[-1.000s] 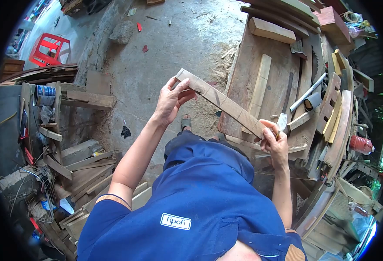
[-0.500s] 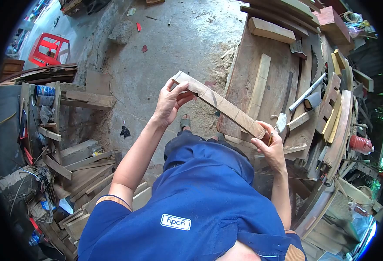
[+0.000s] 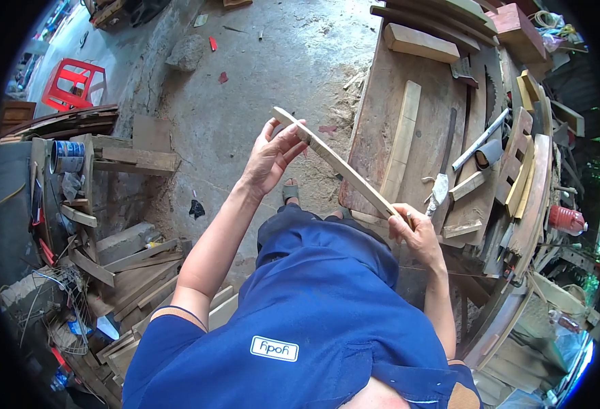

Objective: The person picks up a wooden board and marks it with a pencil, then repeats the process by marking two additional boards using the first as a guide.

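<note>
A flat wooden slat is held up in front of me, slanting from upper left to lower right with its narrow edge facing up. My left hand is closed around the far upper-left end, thumb on top. At the lower-right end, my right hand grips the slat between thumb and fingers. A pencil-like thin stick shows faintly by the right fingers. Beside the right hand lies the workbench, bearing a similar marked wooden strip and a hatchet-like tool with a pale head.
A thick wooden block, a white tube and a red box sit on the right. Stacked boards and scrap wood line the left, with a paint can. A red plastic stool stands farther back.
The slat has been rolled about its length, so its narrow edge now shows instead of its broad marked face. My right hand has shifted slightly left and turned with it.
</note>
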Demonstrator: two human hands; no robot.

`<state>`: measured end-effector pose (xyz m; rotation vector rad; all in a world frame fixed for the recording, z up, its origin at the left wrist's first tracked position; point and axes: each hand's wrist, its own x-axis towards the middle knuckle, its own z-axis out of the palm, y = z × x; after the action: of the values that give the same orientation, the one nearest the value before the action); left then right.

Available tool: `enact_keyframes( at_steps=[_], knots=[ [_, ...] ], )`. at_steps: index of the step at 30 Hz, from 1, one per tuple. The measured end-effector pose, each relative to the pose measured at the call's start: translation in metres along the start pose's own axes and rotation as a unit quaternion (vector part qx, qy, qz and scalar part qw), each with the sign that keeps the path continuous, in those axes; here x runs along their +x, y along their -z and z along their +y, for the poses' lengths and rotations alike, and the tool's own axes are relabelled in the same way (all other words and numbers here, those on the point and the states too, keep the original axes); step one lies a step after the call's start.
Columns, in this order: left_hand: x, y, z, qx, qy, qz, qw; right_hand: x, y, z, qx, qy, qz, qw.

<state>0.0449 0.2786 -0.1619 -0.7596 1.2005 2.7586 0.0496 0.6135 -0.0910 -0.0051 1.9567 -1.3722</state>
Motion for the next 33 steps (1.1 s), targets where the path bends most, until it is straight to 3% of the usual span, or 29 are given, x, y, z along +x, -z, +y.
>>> enact_keyframes(
  at_steps=[6,11,13,18,21,26,29,31,32,33],
  knots=[
    [0.011,-0.006,-0.009,-0.009,0.018,-0.021,1.000,0.000,0.011,0.004,0.061,-0.011,-0.095,0.994],
    [0.016,-0.015,-0.015,0.063,0.026,0.028,0.997,-0.004,0.013,0.007,0.112,-0.059,-0.069,0.990],
    [0.014,-0.020,-0.016,0.140,-0.018,0.043,0.989,-0.003,0.015,0.017,0.045,-0.061,-0.030,0.997],
    [0.023,-0.015,-0.025,0.146,-0.008,0.050,0.988,-0.007,0.005,0.007,0.034,-0.046,-0.020,0.998],
    [0.026,-0.014,-0.029,0.138,0.011,0.031,0.990,-0.007,-0.003,0.010,-0.048,0.076,0.045,0.995],
    [0.026,-0.027,-0.028,0.130,0.027,-0.017,0.991,-0.013,-0.006,0.001,-0.136,0.073,0.060,0.986],
    [0.027,-0.034,-0.027,0.128,0.044,-0.022,0.991,-0.013,-0.008,0.010,-0.172,0.121,0.091,0.973],
    [0.028,-0.039,-0.028,0.057,0.058,-0.014,0.997,-0.012,-0.012,0.016,-0.236,0.186,0.232,0.925],
    [0.029,-0.042,-0.029,0.057,0.055,-0.018,0.997,-0.012,-0.012,0.018,-0.237,0.189,0.235,0.924],
    [0.030,-0.046,-0.031,0.052,0.062,0.011,0.997,-0.011,-0.011,0.018,-0.328,0.245,0.281,0.868]
  ],
)
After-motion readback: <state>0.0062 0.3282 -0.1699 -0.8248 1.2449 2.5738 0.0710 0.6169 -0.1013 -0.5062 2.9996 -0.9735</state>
